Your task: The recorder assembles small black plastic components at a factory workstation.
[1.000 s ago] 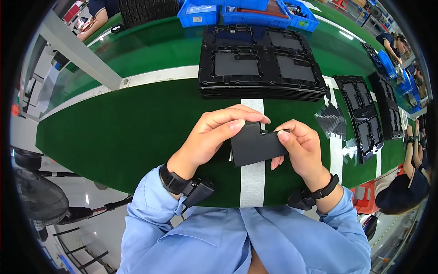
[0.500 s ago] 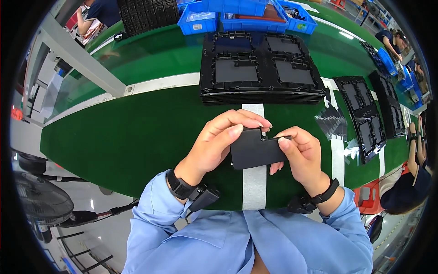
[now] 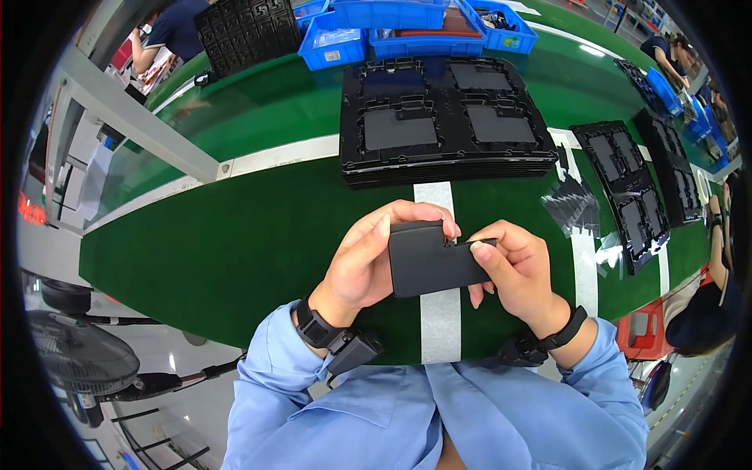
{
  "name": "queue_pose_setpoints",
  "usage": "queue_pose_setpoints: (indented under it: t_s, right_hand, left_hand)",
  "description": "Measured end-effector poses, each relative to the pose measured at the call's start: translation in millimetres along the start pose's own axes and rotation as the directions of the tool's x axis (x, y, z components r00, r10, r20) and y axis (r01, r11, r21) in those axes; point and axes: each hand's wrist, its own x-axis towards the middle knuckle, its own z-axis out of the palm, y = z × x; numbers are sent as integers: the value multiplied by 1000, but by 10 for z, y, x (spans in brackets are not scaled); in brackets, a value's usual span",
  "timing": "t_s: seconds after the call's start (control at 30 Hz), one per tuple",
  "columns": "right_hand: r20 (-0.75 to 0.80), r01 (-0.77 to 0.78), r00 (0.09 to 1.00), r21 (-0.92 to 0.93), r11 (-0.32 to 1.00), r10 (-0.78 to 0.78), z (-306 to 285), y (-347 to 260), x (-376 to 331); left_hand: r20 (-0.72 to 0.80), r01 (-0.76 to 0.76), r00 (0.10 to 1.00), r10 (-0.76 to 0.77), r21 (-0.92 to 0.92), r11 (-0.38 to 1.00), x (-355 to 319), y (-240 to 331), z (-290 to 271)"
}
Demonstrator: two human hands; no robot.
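Between both hands, above the green table, is a flat black L-shaped piece [image 3: 431,262] with a notch in its upper right edge. My left hand [image 3: 364,254] is closed on its left end, with the thumb at the upper left corner and the fingers curled behind and over the top edge. The right hand [image 3: 517,262] pinches the narrow right end, thumb in front and fingers behind. Ahead of my hands lies a stack of black trays [image 3: 450,149], whose pockets hold dark grey flat pieces [image 3: 401,127]. The underside of the held piece is hidden.
Thin clear-and-dark strips [image 3: 572,205] lie right of my hands. Beyond them are more black trays [image 3: 619,174]. Blue bins [image 3: 333,48] stand at the back, beside an upright black tray [image 3: 249,35]. A white post [image 3: 145,117] rises at left; a co-worker [image 3: 709,313] sits at right.
The black piece has come slightly left and lies more level in the picture. My left thumb has slid back toward its left corner, and the whole view has shifted a little.
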Motion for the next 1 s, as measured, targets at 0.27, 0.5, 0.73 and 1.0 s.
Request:
queue_pose_setpoints:
  t_s: [0.27,0.5,0.73,1.0]
  right_hand:
    - [-42,40,998,-20,999,-41,4,6,11]
    - [-63,82,994,-84,993,-88,-44,11,36]
    - [290,-73,957,355,932,-35,-178,84,123]
    - [660,-478,743,637,605,-107,-82,364,159]
  left_hand:
    - [-77,7,997,-1,80,997,1,93,123]
    - [-97,-23,988,117,665,747,-10,267,145]
    - [-155,-133,939,305,657,742,-99,241,163]
    - [-124,-177,943,307,595,784,-82,170,288]
